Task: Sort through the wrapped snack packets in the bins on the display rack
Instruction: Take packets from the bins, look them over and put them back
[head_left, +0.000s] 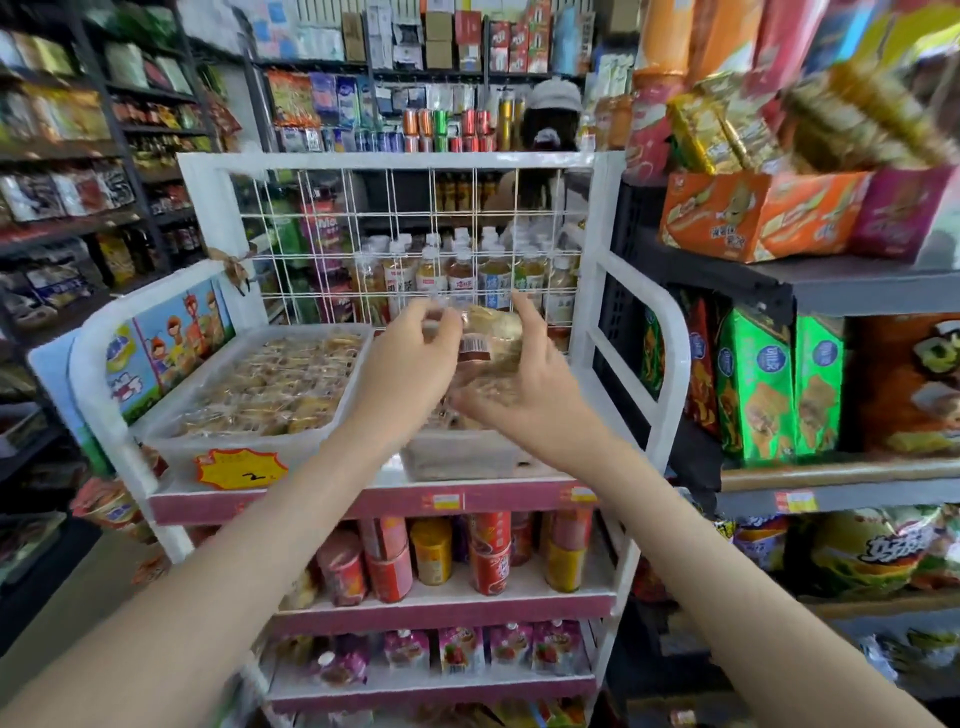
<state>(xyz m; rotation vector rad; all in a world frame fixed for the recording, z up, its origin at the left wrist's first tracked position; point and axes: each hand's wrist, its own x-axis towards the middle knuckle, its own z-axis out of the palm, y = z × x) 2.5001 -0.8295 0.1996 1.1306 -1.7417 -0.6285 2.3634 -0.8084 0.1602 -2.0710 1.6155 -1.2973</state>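
Note:
A white display rack (602, 322) carries two clear bins on its top shelf. The left bin (228, 444) is filled with several wrapped brown snack packets (283, 384). Above the right bin (457, 460) both hands hold a clear wrapped snack packet (491, 338) with a barcode label. My left hand (410, 364) pinches the packet's left edge with fingertips. My right hand (535, 387) grips it from the right, fingers curled round it. More packets lie in the right bin under my hands, mostly hidden.
A white wire grid (415, 234) backs the top shelf, with drink bottles behind it. Red and yellow cans (488, 556) fill the shelf below, pouches under that. Snack shelves (779, 384) stand close on the right, dark shelves on the left. A person in a cap (550, 114) stands behind the rack.

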